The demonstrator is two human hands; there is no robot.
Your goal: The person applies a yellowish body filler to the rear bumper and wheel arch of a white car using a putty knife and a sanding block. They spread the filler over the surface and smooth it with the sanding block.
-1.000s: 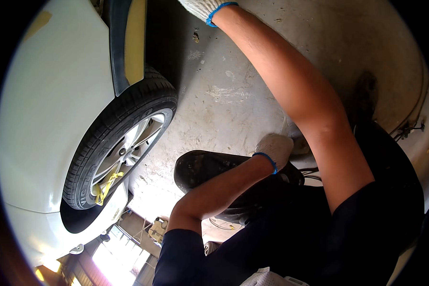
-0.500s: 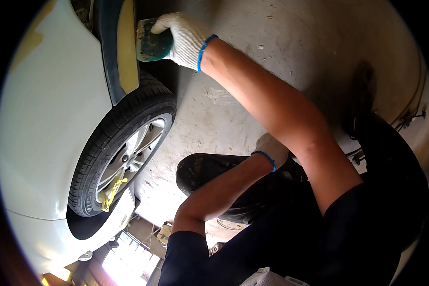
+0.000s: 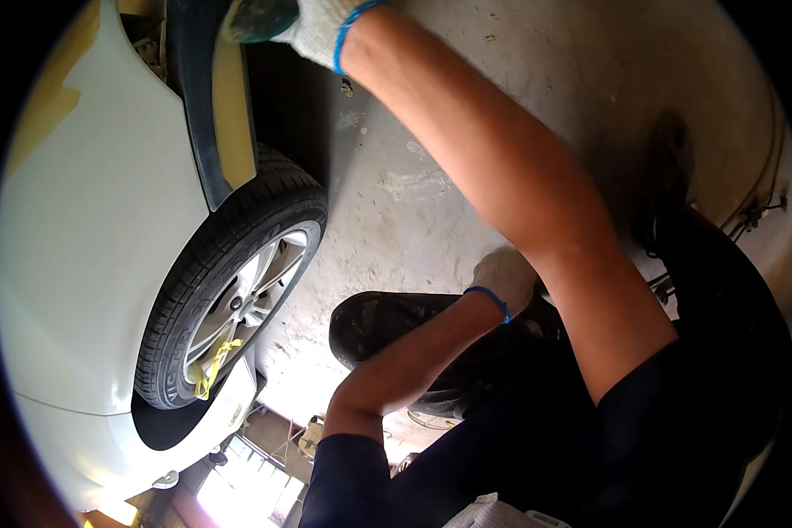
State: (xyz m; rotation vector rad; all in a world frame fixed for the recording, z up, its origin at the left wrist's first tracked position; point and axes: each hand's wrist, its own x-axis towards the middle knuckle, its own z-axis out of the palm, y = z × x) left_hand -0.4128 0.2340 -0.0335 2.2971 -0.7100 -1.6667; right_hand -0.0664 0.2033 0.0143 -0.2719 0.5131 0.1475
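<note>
My right hand [image 3: 312, 25], in a white knit glove with a blue cuff, is at the top edge, shut on a dark green block [image 3: 260, 18]. The block is pressed by the yellowish strip [image 3: 231, 114] along the wheel-arch edge of a white car [image 3: 88, 229]. A black trim strip [image 3: 194, 106] runs beside that yellowish strip. My left hand [image 3: 504, 277], gloved the same way, rests on my dark-trousered knee [image 3: 502, 352] and holds nothing. Part of the right hand is cut off by the frame.
Below the arch sits the car's tyre [image 3: 224, 264] on a silver alloy rim [image 3: 242, 308] with a yellow strip [image 3: 209, 365] hanging on it. The concrete floor [image 3: 537, 97] is stained. A dark shoe-like shape [image 3: 374, 326] lies near the wheel. Cables [image 3: 761, 207] trail at the right.
My right hand slid with the block up along the arch edge to the top of the frame, back near its place a second ago. My left hand stayed on the knee.
</note>
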